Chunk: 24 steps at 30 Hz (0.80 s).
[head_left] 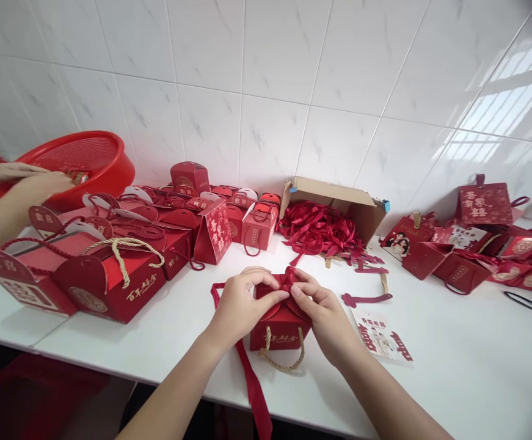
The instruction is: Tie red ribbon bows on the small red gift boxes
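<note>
A: Where is the small box, please?

B: The red box [275, 338] stands on the white table [458, 391], near the front edge, between the left hand [240, 299] and the right hand [323, 305].

A: And how are these hands?

B: Each is closed to a pinch, thumb against fingers, on the red ribbon [253, 385] above the box top. (Whether there is a knot or a bow, I cannot tell, because the fingers cover it.)

A: Is the box heavy?

B: I would judge it light, since it looks like folded card; the inside is hidden. Its walls should be stiff, but the top flaps may crease under strong pressure.

A: And the ribbon?

B: Probably soft and slippery, as it is shiny. It is better to pinch it close to the box; one long end hangs over the table edge.

A: Where to hold the box itself?

B: By its lower sides, I think. The rope handle [287, 368] droops in front, and pulling there could tilt it.
</note>
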Each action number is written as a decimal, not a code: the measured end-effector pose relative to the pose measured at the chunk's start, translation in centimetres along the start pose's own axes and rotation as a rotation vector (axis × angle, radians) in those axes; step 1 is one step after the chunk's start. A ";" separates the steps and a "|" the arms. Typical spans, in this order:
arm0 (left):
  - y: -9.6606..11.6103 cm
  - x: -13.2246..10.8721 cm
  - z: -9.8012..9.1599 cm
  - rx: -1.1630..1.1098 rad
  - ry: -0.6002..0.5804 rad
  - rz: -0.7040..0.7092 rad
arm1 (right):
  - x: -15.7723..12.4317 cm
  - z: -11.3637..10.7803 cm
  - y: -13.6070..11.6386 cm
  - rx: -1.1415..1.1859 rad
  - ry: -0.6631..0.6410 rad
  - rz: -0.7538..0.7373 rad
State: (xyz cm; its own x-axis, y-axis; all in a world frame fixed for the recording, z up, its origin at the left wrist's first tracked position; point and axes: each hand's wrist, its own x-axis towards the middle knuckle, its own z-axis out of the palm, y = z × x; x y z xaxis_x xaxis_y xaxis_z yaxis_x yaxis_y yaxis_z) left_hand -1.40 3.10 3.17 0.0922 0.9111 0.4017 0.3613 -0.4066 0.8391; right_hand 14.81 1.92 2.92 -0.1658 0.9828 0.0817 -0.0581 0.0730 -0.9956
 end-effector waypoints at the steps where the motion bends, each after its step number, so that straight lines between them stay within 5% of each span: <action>1: 0.0 0.2 -0.1 0.004 -0.010 -0.011 | 0.0 -0.1 -0.1 0.006 -0.005 0.006; 11: 2.4 2.9 -2.4 0.117 -0.396 -0.102 | -0.7 -1.9 -2.1 -0.387 -0.097 -0.017; 18: 4.4 1.5 -3.7 0.212 -0.368 -0.112 | -1.7 -3.1 -5.9 -1.014 -0.224 -0.085; 24: 3.7 0.8 -3.4 0.124 -0.382 -0.187 | 0.3 -2.5 -6.2 -1.090 -0.388 -0.173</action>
State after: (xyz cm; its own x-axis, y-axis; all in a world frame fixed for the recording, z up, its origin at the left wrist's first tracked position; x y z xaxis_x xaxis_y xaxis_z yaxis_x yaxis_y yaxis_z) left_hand -3.16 2.09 7.88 0.3424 0.9374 0.0630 0.5112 -0.2421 0.8247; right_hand 17.62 2.21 8.98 -0.5384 0.8417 0.0406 0.7350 0.4927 -0.4658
